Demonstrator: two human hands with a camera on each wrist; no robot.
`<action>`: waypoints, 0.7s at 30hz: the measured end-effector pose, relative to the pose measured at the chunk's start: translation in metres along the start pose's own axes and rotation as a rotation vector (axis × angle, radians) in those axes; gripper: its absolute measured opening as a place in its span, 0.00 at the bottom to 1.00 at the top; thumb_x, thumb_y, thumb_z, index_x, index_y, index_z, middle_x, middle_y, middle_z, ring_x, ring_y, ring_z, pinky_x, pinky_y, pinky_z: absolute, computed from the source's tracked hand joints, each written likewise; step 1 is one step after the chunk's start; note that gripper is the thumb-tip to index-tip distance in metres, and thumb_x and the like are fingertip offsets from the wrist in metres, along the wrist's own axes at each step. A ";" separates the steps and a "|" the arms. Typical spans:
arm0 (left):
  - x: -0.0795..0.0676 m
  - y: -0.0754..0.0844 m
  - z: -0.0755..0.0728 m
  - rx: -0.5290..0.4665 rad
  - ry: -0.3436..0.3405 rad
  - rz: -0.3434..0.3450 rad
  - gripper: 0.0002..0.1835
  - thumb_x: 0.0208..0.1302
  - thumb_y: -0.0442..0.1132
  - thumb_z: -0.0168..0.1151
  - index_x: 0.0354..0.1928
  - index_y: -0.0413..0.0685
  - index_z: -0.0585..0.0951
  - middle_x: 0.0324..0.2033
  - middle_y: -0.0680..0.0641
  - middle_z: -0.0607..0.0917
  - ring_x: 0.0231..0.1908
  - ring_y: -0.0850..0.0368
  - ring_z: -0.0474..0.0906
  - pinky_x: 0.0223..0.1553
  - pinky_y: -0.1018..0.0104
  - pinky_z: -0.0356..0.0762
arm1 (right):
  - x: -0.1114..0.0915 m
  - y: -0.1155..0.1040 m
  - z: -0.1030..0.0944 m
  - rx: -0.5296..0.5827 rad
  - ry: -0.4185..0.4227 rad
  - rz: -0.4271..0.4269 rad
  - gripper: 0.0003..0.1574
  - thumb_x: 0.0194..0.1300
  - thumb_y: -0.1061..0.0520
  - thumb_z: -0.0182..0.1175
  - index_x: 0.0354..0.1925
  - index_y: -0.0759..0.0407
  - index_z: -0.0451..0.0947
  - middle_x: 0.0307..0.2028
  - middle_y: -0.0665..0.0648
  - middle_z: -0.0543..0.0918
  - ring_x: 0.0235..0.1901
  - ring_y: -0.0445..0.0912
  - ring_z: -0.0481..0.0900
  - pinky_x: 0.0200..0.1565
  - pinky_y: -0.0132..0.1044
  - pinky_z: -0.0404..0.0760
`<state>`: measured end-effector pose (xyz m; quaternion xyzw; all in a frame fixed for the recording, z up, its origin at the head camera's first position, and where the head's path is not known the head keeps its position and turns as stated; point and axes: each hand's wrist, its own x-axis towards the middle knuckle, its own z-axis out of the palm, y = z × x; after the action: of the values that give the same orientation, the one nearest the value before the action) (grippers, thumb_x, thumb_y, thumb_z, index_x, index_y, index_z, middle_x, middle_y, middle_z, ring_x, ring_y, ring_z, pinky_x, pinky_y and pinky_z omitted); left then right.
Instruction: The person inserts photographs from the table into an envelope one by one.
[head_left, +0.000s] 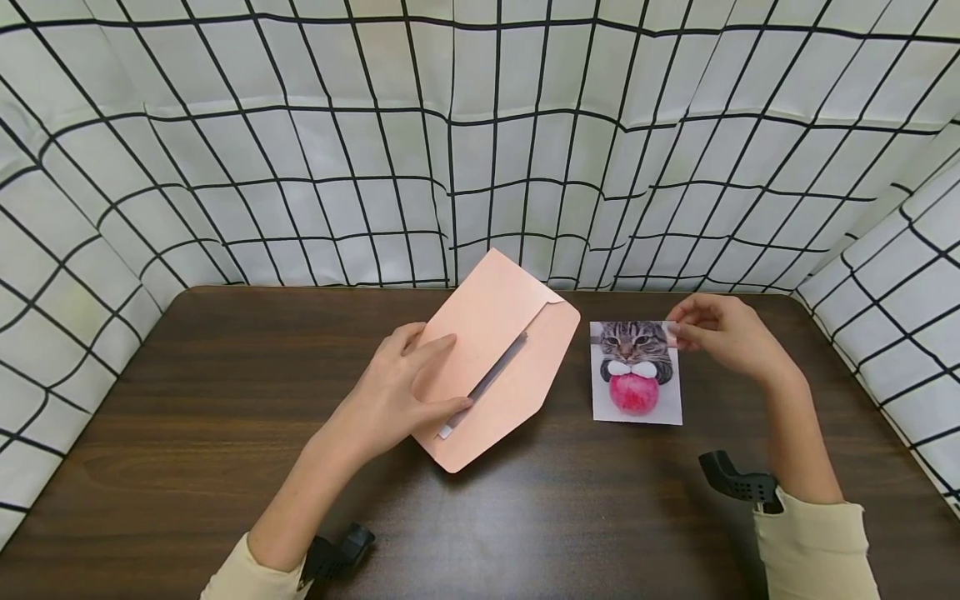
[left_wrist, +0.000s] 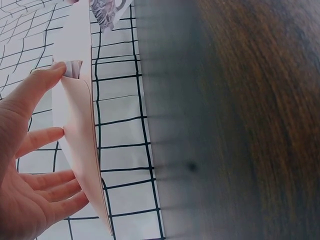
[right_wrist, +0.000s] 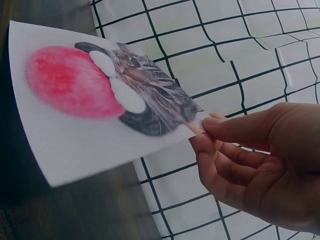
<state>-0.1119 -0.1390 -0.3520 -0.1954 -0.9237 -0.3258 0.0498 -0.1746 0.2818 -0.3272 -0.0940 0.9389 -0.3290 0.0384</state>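
Observation:
A pale pink envelope [head_left: 491, 350], tilted with its flap side toward the lower right, is held by my left hand [head_left: 397, 387] at its left side. In the slot lies the edge of a grey and white sheet [head_left: 495, 375], and the left thumb rests at its lower end. The left wrist view shows the envelope [left_wrist: 80, 130] nearly edge-on, raised over the table. To its right, my right hand [head_left: 727, 333] pinches the top right corner of a square photo [head_left: 637, 408] between thumb and fingers. The photo [right_wrist: 70, 155] shows a tabby cat with a pink pompom.
Both hands are over a dark brown wooden table [head_left: 187, 433]. A white curtain [head_left: 375, 150] with a black grid stands along the back and both sides. A black wrist mount [head_left: 337, 554] is on the left arm and another wrist mount [head_left: 738, 483] on the right.

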 end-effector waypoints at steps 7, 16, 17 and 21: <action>0.000 0.000 0.000 0.000 0.007 -0.012 0.38 0.59 0.48 0.81 0.70 0.43 0.79 0.69 0.32 0.70 0.68 0.33 0.68 0.66 0.39 0.73 | 0.000 -0.001 0.000 0.043 -0.009 0.006 0.14 0.77 0.60 0.63 0.50 0.72 0.80 0.36 0.60 0.86 0.32 0.43 0.83 0.35 0.30 0.82; 0.001 -0.001 -0.001 0.001 0.024 -0.009 0.38 0.58 0.47 0.82 0.69 0.42 0.80 0.68 0.31 0.71 0.67 0.33 0.69 0.65 0.39 0.74 | -0.001 -0.003 0.000 0.074 -0.017 0.014 0.14 0.77 0.60 0.63 0.51 0.72 0.80 0.37 0.60 0.87 0.32 0.40 0.83 0.37 0.29 0.83; 0.001 -0.002 -0.001 0.001 0.026 -0.007 0.38 0.58 0.47 0.82 0.69 0.42 0.80 0.68 0.31 0.71 0.67 0.33 0.69 0.65 0.39 0.74 | -0.001 -0.003 0.000 0.078 -0.019 0.013 0.14 0.76 0.60 0.63 0.52 0.72 0.80 0.37 0.60 0.87 0.32 0.40 0.83 0.37 0.29 0.83; 0.001 -0.003 -0.001 0.005 0.035 0.000 0.38 0.58 0.46 0.82 0.69 0.41 0.80 0.67 0.31 0.71 0.66 0.33 0.69 0.65 0.39 0.75 | -0.001 -0.005 -0.001 0.087 -0.023 0.004 0.14 0.76 0.61 0.63 0.52 0.73 0.80 0.37 0.60 0.87 0.31 0.39 0.83 0.37 0.29 0.83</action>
<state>-0.1137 -0.1411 -0.3530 -0.1894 -0.9235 -0.3269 0.0662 -0.1727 0.2789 -0.3236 -0.0942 0.9234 -0.3683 0.0539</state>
